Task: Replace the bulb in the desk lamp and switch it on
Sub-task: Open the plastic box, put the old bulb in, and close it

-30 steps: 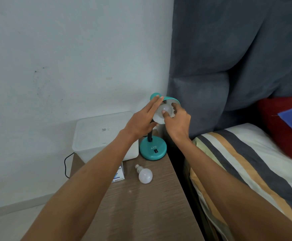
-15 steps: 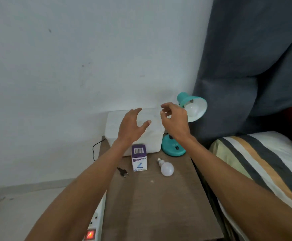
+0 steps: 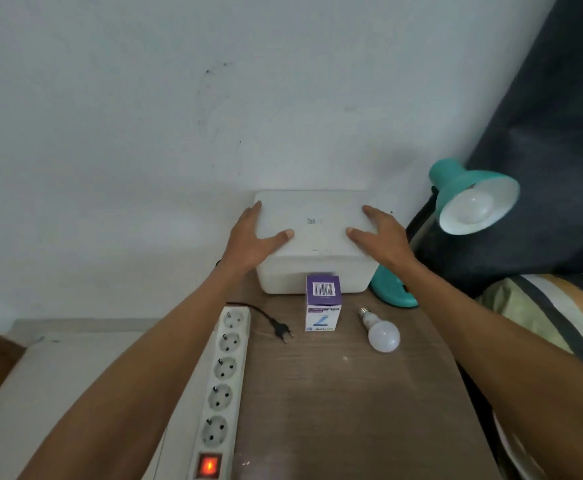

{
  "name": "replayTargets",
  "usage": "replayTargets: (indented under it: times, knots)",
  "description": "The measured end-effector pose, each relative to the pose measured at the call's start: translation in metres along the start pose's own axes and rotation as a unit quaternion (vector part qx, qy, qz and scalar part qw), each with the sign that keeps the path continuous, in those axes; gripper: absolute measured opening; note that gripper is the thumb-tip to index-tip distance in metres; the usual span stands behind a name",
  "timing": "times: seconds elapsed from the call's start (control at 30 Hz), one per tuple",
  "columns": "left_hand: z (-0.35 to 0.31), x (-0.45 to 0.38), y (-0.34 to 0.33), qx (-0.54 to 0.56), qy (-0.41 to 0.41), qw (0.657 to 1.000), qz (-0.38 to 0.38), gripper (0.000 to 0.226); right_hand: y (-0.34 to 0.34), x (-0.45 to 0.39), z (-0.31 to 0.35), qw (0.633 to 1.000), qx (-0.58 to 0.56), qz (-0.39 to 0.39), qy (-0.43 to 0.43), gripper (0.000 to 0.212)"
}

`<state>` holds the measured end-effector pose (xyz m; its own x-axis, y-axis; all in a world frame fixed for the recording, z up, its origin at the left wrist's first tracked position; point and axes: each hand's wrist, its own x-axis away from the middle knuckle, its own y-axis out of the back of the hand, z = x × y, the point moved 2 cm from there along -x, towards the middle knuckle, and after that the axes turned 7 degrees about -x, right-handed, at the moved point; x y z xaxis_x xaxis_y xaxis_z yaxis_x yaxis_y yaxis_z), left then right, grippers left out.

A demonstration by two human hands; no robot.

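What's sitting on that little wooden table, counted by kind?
Light bulbs: 2, one in the lamp, one loose
Desk lamps: 1
White boxes: 1
Bulb cartons: 1
Power strips: 1
Loose plugs: 1
Total: 7

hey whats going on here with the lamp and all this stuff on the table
A person is changing the bulb in the teal desk lamp. A bulb sits in its shade, unlit, and a spare bulb lies loose on the wooden table beside a small bulb carton. Both hands, left hand and right hand, rest flat on the white box at the back. The black plug lies unplugged next to the power strip, whose switch glows red.
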<state>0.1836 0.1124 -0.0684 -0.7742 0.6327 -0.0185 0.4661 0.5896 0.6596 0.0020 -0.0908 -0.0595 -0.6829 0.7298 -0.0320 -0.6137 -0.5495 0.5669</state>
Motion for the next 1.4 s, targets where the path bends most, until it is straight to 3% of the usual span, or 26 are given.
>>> replayTargets:
  times: [0.3, 0.77, 1.13, 1.4]
  knots:
    - [0.001, -0.009, -0.004, 0.028, 0.014, 0.999, 0.013, 0.103, -0.007, -0.003, -0.003, 0.996, -0.082, -0.02, -0.014, 0.073]
    - [-0.03, 0.008, 0.017, 0.029, -0.028, 0.999, -0.035, 0.1, 0.012, 0.01, 0.019, 0.997, -0.074, -0.039, 0.005, 0.087]
    - [-0.043, 0.136, 0.027, -0.011, -0.06, 0.996, -0.067, 0.092, 0.028, 0.125, 0.021, 0.997, -0.038, -0.054, 0.029, 0.078]
    - [-0.004, 0.25, -0.016, -0.007, 0.003, 0.998, -0.069, 0.106, 0.018, 0.254, -0.027, 0.998, 0.016, -0.058, -0.02, 0.071]
